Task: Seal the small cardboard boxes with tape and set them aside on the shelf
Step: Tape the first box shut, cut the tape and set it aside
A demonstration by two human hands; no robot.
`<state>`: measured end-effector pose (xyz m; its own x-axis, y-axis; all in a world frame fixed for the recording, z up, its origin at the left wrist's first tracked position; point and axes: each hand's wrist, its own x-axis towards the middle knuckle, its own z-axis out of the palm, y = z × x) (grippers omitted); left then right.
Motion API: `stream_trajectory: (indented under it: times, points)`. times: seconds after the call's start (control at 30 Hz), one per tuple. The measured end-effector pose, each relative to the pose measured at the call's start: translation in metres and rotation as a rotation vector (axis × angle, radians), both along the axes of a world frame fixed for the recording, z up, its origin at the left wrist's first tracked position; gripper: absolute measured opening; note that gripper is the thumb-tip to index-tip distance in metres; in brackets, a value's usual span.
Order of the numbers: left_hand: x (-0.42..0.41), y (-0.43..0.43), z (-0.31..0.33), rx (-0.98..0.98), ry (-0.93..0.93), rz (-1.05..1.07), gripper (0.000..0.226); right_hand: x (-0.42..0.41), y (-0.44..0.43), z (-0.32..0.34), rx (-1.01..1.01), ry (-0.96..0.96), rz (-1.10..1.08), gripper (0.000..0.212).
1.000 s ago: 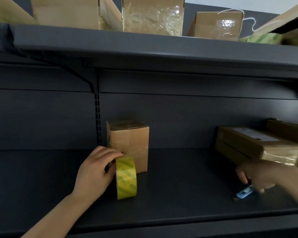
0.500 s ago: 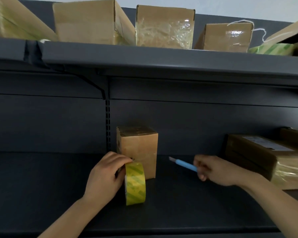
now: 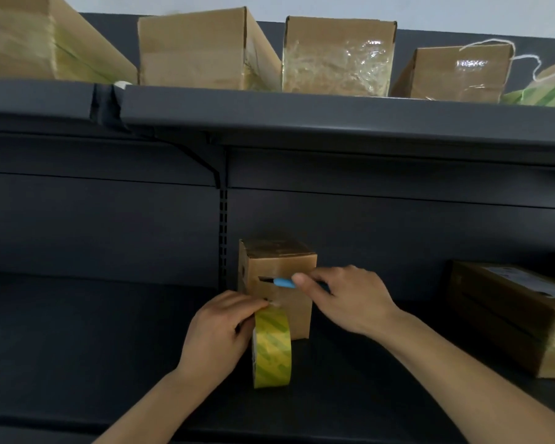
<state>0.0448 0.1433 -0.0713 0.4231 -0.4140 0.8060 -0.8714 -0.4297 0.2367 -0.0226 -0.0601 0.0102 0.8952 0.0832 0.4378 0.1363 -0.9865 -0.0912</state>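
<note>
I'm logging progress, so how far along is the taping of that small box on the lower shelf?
Done: tape already shines on the small box's top. In hand: the left hand holds the yellow tape roll at the box's front, while the right hand brings a blue cutter to the strip. Left: cutting the tape, pressing it down and setting the box aside.

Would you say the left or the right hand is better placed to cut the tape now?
The right hand, probably: it grips the blue cutter with its tip against the small box. The left hand is busy holding the tape roll upright beside that box.
</note>
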Motion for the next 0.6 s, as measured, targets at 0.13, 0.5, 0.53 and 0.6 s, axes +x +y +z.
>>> stream_trajectory:
  times: [0.13, 0.5, 0.53, 0.6]
  points:
    - [-0.004, -0.002, 0.001, -0.028, -0.006, 0.005, 0.044, 0.01, -0.005, 0.002, 0.02, 0.056, -0.03, 0.075]
    - [-0.005, -0.005, 0.002, -0.03, 0.019, -0.023, 0.045, 0.018, -0.013, 0.008, -0.163, 0.144, 0.034, 0.069]
    - [-0.005, -0.005, 0.002, -0.031, 0.024, -0.025, 0.045, 0.019, -0.013, 0.008, -0.164, 0.15, 0.039, 0.068]
    - [-0.004, -0.005, 0.001, -0.03, 0.03, -0.024, 0.046, 0.02, -0.012, 0.009, -0.164, 0.154, 0.041, 0.067]
